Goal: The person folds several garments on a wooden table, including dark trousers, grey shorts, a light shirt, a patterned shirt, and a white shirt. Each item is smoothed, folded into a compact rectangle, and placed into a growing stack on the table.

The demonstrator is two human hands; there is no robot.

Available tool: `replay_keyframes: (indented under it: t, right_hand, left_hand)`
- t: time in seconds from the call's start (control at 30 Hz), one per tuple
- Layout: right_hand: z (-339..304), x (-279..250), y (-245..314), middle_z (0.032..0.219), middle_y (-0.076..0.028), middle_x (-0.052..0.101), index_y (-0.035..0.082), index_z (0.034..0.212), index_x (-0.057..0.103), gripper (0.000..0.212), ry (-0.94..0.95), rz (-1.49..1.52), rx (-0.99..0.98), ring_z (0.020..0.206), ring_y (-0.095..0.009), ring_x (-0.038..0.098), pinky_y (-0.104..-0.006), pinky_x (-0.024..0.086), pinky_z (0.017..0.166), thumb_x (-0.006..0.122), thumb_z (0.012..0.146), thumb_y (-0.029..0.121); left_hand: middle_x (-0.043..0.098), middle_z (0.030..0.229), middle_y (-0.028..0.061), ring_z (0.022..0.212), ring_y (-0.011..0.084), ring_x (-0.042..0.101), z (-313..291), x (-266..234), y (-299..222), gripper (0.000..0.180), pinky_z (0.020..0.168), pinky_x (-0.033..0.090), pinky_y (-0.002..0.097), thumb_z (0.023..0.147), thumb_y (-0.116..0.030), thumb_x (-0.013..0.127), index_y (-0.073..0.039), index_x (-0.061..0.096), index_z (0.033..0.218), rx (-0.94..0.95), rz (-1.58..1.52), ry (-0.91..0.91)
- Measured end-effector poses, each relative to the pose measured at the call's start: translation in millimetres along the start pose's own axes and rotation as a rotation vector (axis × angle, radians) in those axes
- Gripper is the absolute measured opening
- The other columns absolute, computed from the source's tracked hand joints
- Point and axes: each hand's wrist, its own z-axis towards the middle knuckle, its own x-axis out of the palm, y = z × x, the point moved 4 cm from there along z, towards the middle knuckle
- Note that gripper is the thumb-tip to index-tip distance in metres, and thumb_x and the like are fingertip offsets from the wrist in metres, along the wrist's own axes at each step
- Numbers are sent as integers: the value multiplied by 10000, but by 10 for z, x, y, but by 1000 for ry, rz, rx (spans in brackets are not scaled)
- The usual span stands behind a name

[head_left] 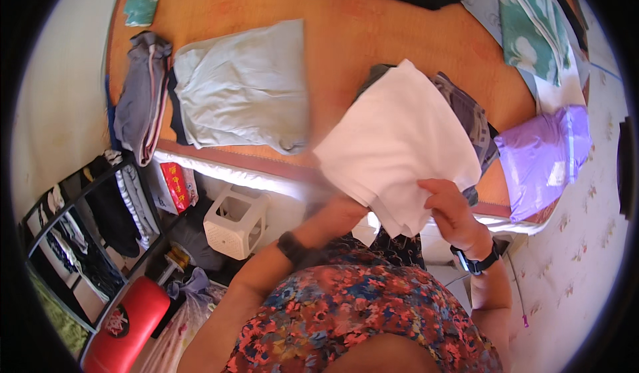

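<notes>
A white folded cloth [403,147] is spread between my hands at the near edge of the bed; whether it is a garment I cannot tell. My left hand [338,216], slightly blurred, grips its near left corner, with the fingertips partly hidden. On the other side, my right hand [456,216] pinches the near right edge between thumb and fingers. Beneath the cloth, a dark patterned garment [469,110] shows at the right. To the left lies a pale grey-green folded garment [243,87], apart from both hands.
Folded grey clothes [141,93] lie on the left of the orange mat [326,47]. A purple plastic bag [546,157] and a green patterned cloth [532,30] are at the right. Below stand a beige stool [236,223], a clothes rack [93,240] and a red punching bag [130,326].
</notes>
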Motion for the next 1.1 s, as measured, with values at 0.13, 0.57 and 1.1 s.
replay_keyframes:
  t: [0.13, 0.57, 1.1]
  right_hand:
    - [53, 95, 27, 1288, -191, 547, 35, 1072, 593, 419, -39, 108, 104, 1154, -359, 515, -404, 399, 981, 532, 683, -112]
    - [-351, -412, 180, 1064, -49, 615, 2, 1046, 619, 164, -400, 264, 310, 952, -130, 600, -251, 471, 870, 544, 908, -43]
    - [2880, 2423, 1071, 1127, -208, 585, 9, 1096, 555, 332, -300, -328, -318, 1030, -372, 574, -397, 478, 850, 636, 775, 36]
  left_hand:
    - [594, 1166, 71, 1064, 159, 543, 62, 195, 49, 415, 951, 426, 296, 893, -163, 605, 39, 532, 1248, -294, -699, -45]
    - [583, 1193, 111, 1055, 192, 576, -498, -486, -966, 549, 930, 476, 341, 789, -93, 706, 40, 471, 1268, 49, -368, -502]
    - [581, 1216, 174, 1087, 287, 599, -2954, -2969, -665, 690, 948, 477, 402, 695, -25, 657, 57, 401, 1330, -75, -602, -922]
